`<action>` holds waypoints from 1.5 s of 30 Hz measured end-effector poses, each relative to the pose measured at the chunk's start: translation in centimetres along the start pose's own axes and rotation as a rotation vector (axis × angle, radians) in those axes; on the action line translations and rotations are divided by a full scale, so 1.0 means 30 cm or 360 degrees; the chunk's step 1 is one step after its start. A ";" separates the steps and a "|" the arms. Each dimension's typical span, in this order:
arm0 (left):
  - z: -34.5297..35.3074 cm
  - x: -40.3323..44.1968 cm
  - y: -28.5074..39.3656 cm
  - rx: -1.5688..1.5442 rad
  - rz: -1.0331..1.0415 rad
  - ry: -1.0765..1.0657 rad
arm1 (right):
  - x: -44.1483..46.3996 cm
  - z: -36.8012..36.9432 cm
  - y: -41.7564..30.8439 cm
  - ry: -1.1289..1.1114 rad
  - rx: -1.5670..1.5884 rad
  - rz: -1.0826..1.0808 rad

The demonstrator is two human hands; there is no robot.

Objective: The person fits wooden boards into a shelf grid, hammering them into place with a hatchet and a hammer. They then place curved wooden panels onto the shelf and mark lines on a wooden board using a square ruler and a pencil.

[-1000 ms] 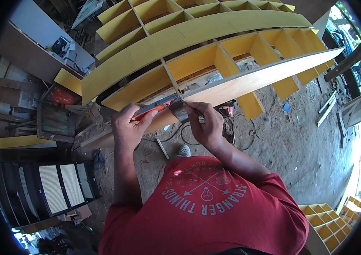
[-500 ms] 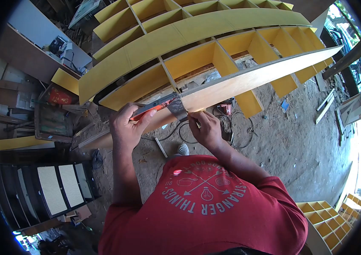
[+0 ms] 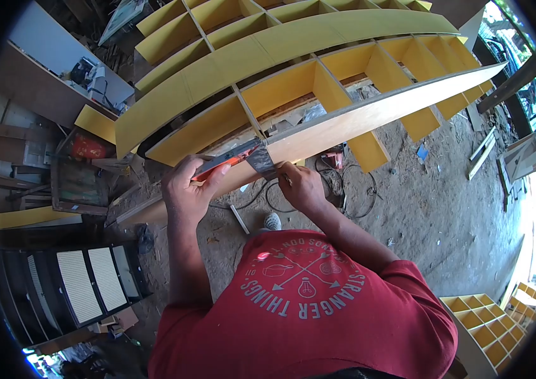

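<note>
My left hand (image 3: 186,186) is closed around the orange-red handle of a carpenter's square (image 3: 233,159), by the upper edge of a long pale board (image 3: 344,129). The square's wide grey metal blade (image 3: 260,162) slants down across the board's face. Close to the blade's lower end, my right hand (image 3: 301,185) has its fingers pinched together against the board. Whatever those fingertips hold is hidden. Behind the board runs a large yellow wooden grid frame (image 3: 280,88) with open compartments.
A power tool with red parts (image 3: 333,158) and a looped black cable (image 3: 372,199) lie on the dirt floor beneath the board. At left stand a red container (image 3: 88,146) and a black cabinet (image 3: 41,284). Another yellow grid frame (image 3: 482,322) is at lower right.
My right hand has shifted slightly left, closer to the blade's lower end. My left hand and the square stay nearly in place.
</note>
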State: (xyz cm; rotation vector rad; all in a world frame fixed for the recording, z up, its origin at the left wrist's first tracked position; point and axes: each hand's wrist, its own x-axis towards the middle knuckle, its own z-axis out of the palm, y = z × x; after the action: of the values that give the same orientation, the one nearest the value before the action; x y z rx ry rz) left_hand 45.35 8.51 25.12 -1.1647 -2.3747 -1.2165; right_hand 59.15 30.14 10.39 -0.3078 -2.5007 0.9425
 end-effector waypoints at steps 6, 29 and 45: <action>0.000 0.004 0.008 -0.0009 -0.0009 0.0005 | -0.005 -0.024 -0.005 0.0035 0.0116 -0.0037; -0.154 0.024 -0.007 -0.0124 -0.0162 -0.0331 | 0.430 -0.709 0.178 0.0962 -0.0713 -0.0297; 0.200 0.283 0.304 -0.0760 -0.0258 -0.0351 | 0.333 -0.890 0.286 0.0616 0.0223 -0.0259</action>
State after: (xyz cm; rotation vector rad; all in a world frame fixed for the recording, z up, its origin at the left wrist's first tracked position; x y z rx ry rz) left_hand 47.36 20.85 31.05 -1.3139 -2.4467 -1.8752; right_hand 63.70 55.22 25.74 -0.2139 -2.0635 0.8908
